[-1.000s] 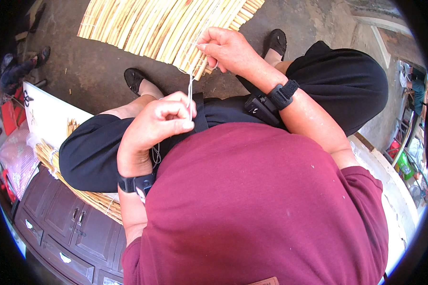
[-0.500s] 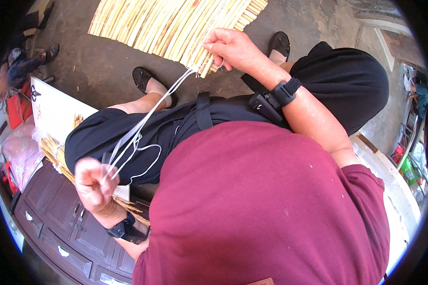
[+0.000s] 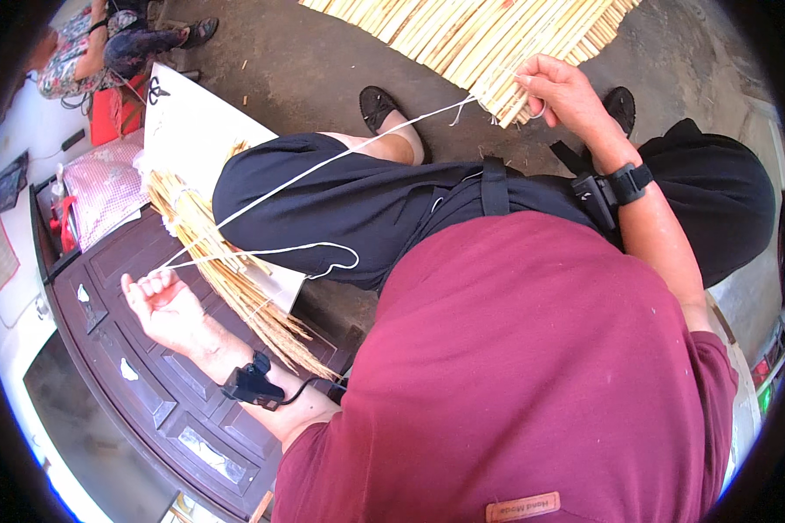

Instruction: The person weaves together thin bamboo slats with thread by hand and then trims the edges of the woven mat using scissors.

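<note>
A mat of pale straw-coloured stalks [image 3: 462, 39], bound side by side, lies at the top of the view. At its near right corner is my right hand [image 3: 567, 94], thumb and forefinger pinched on a thin white string, a small loop showing below the fingers. From the mat's edge a white string [image 3: 323, 164] runs taut across my left thigh to my left hand [image 3: 167, 307]. That hand is out at the left, palm up, with curled fingers closed on the string. A slack loop of the string hangs over my lap.
A bundle of dry stalks [image 3: 227, 270] lies beside my left thigh, partly over a white board [image 3: 192, 122]. Under it stands a dark brown panelled cabinet [image 3: 161, 383]. A pink checked bag [image 3: 105, 187] is at the left. Another person [image 3: 139, 52] sits at the upper left.
My left hand has drawn outward to the left, pulling the string longer and tighter. My right hand stays at the mat's corner. The whole view has shifted, showing more on the left.
</note>
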A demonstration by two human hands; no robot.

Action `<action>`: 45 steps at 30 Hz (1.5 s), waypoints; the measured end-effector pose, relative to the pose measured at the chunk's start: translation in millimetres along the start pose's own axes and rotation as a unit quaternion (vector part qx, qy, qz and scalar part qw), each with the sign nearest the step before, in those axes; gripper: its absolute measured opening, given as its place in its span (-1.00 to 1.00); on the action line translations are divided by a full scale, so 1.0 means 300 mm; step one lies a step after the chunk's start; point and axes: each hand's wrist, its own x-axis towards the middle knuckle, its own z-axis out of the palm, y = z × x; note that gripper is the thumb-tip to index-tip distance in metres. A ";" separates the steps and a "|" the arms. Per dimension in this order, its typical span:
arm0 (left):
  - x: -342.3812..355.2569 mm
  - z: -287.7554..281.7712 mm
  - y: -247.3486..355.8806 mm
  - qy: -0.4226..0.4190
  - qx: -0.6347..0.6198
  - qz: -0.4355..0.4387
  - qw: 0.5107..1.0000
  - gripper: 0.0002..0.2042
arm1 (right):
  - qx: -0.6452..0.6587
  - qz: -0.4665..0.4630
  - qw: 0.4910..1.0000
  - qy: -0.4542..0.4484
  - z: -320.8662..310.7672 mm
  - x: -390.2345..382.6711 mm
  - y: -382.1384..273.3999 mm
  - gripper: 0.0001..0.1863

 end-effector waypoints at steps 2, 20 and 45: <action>-0.027 0.095 0.054 -0.043 0.039 0.101 0.993 -0.79 | 0.022 -0.011 1.000 0.001 0.002 0.001 -0.009 -0.86; 0.088 -0.194 0.102 0.196 0.445 0.264 0.833 -0.70 | 0.011 0.014 1.000 0.008 0.011 -0.010 -0.018 -0.87; -0.247 0.049 -0.400 -0.389 0.314 -0.270 0.823 -0.52 | -0.020 -0.024 0.999 0.007 0.021 -0.004 -0.001 -0.88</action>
